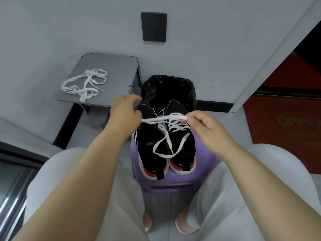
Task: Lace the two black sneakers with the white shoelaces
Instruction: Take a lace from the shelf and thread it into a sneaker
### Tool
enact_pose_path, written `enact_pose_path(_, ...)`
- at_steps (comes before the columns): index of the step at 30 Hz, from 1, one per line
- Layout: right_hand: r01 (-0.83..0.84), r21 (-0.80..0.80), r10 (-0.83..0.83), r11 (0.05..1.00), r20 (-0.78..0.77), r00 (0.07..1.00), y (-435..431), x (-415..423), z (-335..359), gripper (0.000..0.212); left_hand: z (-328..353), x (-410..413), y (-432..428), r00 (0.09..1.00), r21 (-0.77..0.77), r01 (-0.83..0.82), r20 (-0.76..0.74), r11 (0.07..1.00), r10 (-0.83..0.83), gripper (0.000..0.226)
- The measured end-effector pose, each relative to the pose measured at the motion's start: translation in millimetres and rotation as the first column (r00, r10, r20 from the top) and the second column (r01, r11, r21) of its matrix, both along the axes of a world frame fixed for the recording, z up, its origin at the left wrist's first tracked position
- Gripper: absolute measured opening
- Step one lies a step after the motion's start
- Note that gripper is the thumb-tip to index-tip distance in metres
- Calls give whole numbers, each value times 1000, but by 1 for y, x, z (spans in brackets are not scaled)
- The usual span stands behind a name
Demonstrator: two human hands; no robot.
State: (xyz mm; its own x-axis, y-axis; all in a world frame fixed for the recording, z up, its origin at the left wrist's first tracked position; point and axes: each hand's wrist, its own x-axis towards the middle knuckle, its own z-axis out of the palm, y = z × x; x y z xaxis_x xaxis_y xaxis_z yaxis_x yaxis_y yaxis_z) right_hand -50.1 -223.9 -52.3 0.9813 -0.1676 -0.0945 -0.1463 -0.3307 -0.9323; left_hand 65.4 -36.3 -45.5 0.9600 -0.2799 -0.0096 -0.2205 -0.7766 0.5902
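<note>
Black sneakers stand side by side on a purple stool [173,181] between the person's knees, toes pointing to the far side and red-and-white heels nearest the camera. The left sneaker [149,141] has no lace in it, and its tongue and white lining are open to view. The right sneaker [180,136] has a white shoelace [161,119] crossed through the eyelets in its far part. From there the lace's slack falls in a loose loop over the near part of the shoe, down towards its heel.

Above the shoes a doubled stretch of this lace runs nearly level between the two hands. The left hand [124,112] hovers over the far end of the left sneaker with its back to the camera. Its fingers are curled and the lace comes out from under them, gripped there. The right hand [205,126] is raised over the right sneaker and pinches the other end of the stretch between thumb and forefinger, the remaining fingers loosely bent.

A second shoelace [85,82] lies in a loose tangle on a small grey table [111,66] at the far left, well apart from the shoes. Just beyond the stool stands a bin [173,89] lined with a black bag. A dark panel [154,26] is fixed to the wall above it.
</note>
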Motion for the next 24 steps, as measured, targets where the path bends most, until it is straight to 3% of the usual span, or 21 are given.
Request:
enact_pose_path(2,-60,-87,59,994,-13,998,10,4,-4,26,5,-19,-13,975,-115,222,21,968,-221,43)
enact_pose_path(4,-96,-124,95,988,-19,995,19,6,-7,19,10,-41,-26,894,-247,402,-103,882,-436,32)
enact_pose_path(6,-84,-171,83,982,-16,996,22,9,-8,17,7,-50,-32,823,-243,502,-161,830,-545,21)
enact_pose_path(9,-9,-177,7,984,-13,1000,18,12,-9,12,5,-41,-28,836,-131,495,-195,859,-512,20)
enact_pose_path(11,16,-188,-23,982,-38,999,12,13,-9,8,5,-29,-20,879,-26,458,-137,888,-457,17)
enact_pose_path(15,19,-182,-33,983,-78,996,7,15,-11,17,6,-14,-3,919,96,389,-109,916,-379,13)
enact_pose_path(19,-8,-177,3,984,-29,1000,21,14,-15,21,2,-25,-8,860,-61,449,-240,891,-450,14)
enact_pose_path(24,128,-219,-133,967,-10,991,24,19,-21,10,-1,-21,-12,922,-39,362,-132,931,-364,10)
